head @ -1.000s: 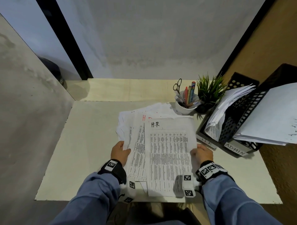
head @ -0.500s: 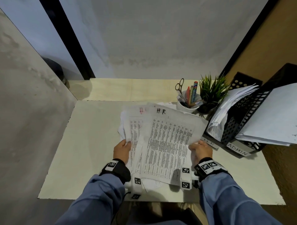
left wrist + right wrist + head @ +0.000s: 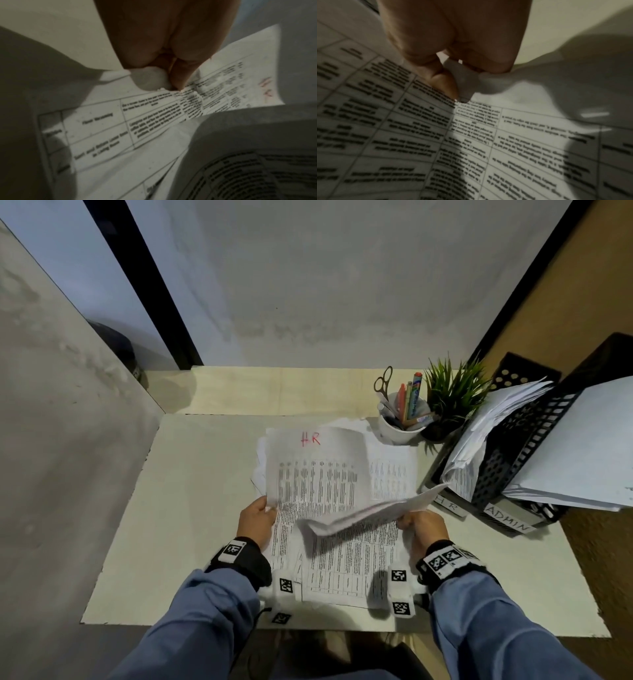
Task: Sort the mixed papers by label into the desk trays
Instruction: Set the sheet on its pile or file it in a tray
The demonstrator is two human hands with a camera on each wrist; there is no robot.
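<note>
A loose pile of printed papers (image 3: 346,563) lies on the desk in front of me. My left hand (image 3: 265,506) pinches the left edge of a sheet marked HR in red (image 3: 318,474), its top lifted off the pile; the left wrist view shows the pinch (image 3: 171,86) on that sheet (image 3: 214,86). My right hand (image 3: 405,517) pinches another printed sheet (image 3: 370,513), curled and seen nearly edge-on, its far corner reaching toward the tray label HR (image 3: 449,504). The same grip (image 3: 460,94) appears in the right wrist view. Black mesh trays (image 3: 534,440) at the right hold papers; the nearer one is labelled ADMIN (image 3: 507,520).
A white cup (image 3: 399,429) with scissors and pens and a small potted plant (image 3: 452,395) stand behind the pile, next to the trays. A wall panel (image 3: 68,440) borders the desk on the left. The desk's front edge (image 3: 239,626) runs under my forearms.
My right hand lifted the top sheet marked H.R in black off the pile and swung it right toward the trays. The red HR sheet in my left hand is now uncovered.
</note>
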